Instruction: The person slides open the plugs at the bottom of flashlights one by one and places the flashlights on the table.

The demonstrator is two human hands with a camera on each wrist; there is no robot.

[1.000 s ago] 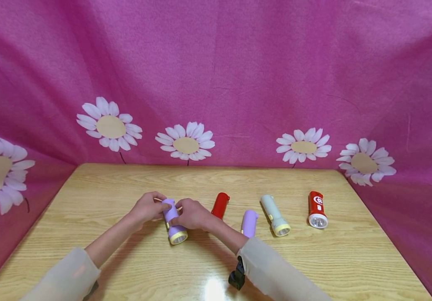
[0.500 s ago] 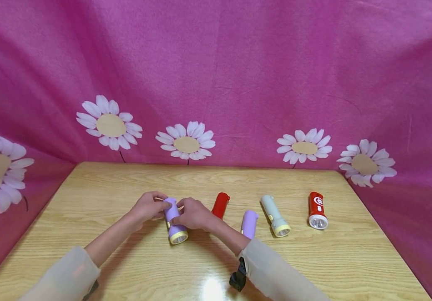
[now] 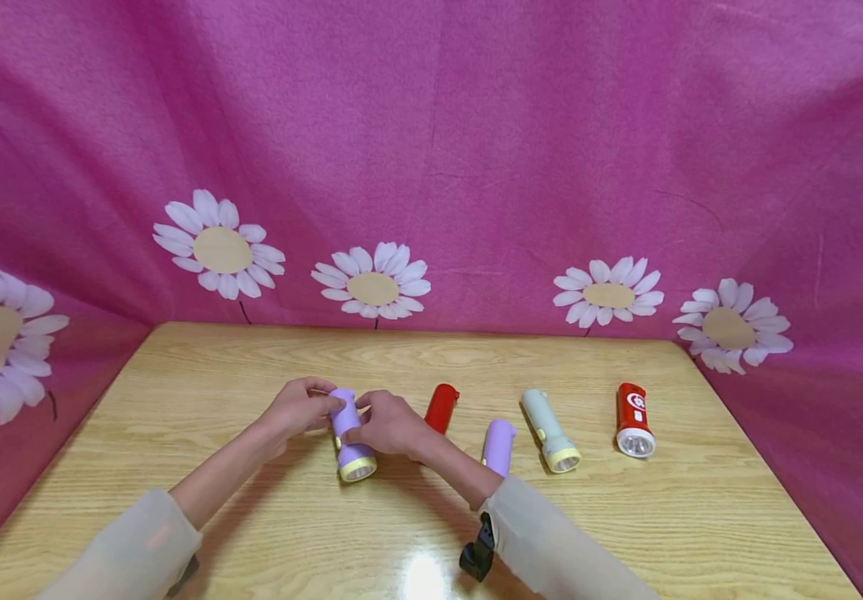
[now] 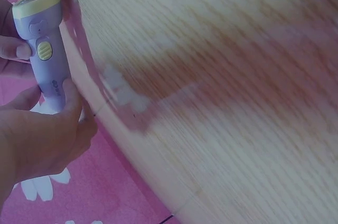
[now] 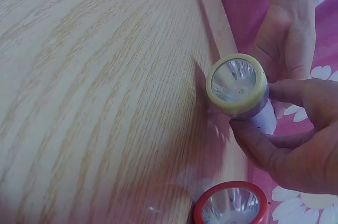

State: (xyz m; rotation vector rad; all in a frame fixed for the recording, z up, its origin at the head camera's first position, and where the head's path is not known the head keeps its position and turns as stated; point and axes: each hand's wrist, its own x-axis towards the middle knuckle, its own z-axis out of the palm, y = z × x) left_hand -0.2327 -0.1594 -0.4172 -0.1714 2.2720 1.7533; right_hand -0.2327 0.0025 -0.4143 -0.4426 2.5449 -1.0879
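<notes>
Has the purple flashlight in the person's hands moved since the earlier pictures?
Yes, slightly: in the head view, the held purple flashlight appears a little nearer the table's far edge. Whether lifted or slid, I cannot tell.

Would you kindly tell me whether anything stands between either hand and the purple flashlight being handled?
Nothing visible does: the left hand grips the purple flashlight near its tail, the right hand nearer its lens. The nearer red flashlight lies to the right, not in between.
</notes>
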